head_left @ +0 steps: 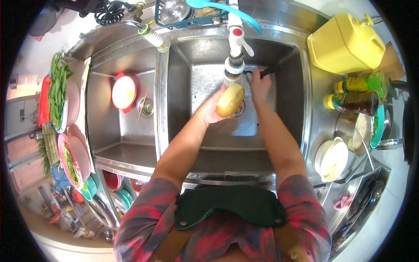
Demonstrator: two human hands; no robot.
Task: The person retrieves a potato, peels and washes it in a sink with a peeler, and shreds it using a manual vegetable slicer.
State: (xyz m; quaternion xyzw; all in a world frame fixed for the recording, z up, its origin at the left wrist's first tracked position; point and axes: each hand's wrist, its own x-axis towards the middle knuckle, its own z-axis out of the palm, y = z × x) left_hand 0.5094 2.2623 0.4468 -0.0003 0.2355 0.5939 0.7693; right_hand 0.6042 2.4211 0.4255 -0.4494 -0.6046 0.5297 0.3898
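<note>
My left hand [211, 107] is closed around the side of a large, wet, yellow-brown potato [230, 100]. The potato is just below the mouth of the white tap [235, 65], over the right-hand basin [200, 137]. To its right, my right hand [261, 89] grips what looks like a peeler [271, 70] with a black handle. The handle sticks out to the upper right, and a small metal part shows left of the fingers. Part of the drain is hidden behind the potato.
In the left basin [102, 126] are a red-rimmed bowl [124, 92] and a thin stick by the drain. A yellow jug [345, 43], bottles [355, 102] and white bowls [331, 159] line the right counter. Leafy greens [59, 87] and a pink basin [72, 161] stand left.
</note>
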